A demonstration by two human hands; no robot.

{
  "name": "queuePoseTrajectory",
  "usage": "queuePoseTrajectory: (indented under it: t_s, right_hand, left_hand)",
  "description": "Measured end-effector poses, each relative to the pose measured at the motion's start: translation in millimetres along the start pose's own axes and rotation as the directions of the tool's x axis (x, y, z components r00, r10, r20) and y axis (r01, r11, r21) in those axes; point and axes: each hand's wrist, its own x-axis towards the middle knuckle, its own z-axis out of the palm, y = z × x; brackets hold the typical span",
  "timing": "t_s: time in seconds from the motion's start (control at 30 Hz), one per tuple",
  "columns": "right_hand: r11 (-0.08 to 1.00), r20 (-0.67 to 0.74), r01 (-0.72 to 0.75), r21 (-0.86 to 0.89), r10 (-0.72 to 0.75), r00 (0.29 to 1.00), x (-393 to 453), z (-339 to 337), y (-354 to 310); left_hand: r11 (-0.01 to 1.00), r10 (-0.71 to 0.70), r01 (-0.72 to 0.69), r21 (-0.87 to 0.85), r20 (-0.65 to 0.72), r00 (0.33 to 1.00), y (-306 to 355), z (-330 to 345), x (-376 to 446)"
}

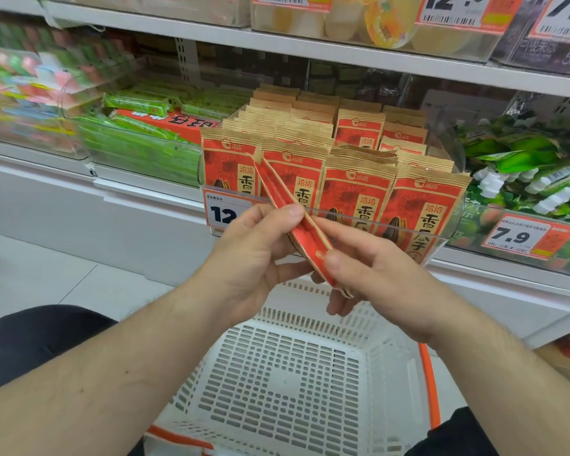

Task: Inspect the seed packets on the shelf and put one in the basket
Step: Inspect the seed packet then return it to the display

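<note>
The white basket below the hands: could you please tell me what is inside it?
The white basket shows only bare perforated floor; both forearms cover its near corners.

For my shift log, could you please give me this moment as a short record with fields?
setting: shop aisle, shelf bin of red seed packets
held packet: edge-on, tilted, above the basket
left hand: pinches the packet
right hand: pinches its lower end
basket: white, orange handle, nothing visible inside
task stage: inspecting; packet not yet in basket
</note>
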Motion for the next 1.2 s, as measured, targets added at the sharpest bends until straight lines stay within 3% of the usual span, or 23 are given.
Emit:
queuePoseTrajectory:
  t_s: [0.17, 0.3, 0.67, 0.83, 0.97, 1.1, 1.2]
  right_hand:
    - [0.994, 0.102, -0.008, 0.109, -0.003, 0.995, -3, -8, -1]
    - [0.993, 0.089, -0.011, 0.121, 0.0, 0.996, -5, -15, 0]
    - [0.992, 0.125, -0.048, 0.118, 0.033, 0.992, -7, -18, -1]
    - [0.999, 0.041, -0.048, -0.012, 0.048, 0.998, -3, -11, 3]
    - [0.981, -0.039, 0.013, -0.196, -0.021, 0.999, 0, -11, 2]
    - [0.987, -0.176, 0.055, -0.15, -0.081, 0.981, 0, -10, -8]
    - [0.994, -0.331, 0.073, 0.083, -0.041, 0.943, 5, -15, -24]
  left_hand:
    - [0.993, -0.1, 0.102, -0.058, 0.033, 0.994, 5, 0, 1]
    - [0.986, -0.134, 0.139, -0.09, 0.064, 0.989, 4, -2, 3]
    - [0.989, -0.138, 0.141, -0.044, 0.073, 0.988, 2, -7, 6]
    - [0.985, -0.126, 0.108, 0.133, 0.143, 0.982, 6, -5, 0]
    - [0.968, -0.059, 0.031, 0.25, 0.108, 0.992, 12, -6, 1]
    - [0.948, 0.013, -0.047, 0.315, 0.108, 0.994, 22, -4, 5]
    - [0.935, 0.034, -0.062, 0.348, 0.086, 0.996, 32, 5, 9]
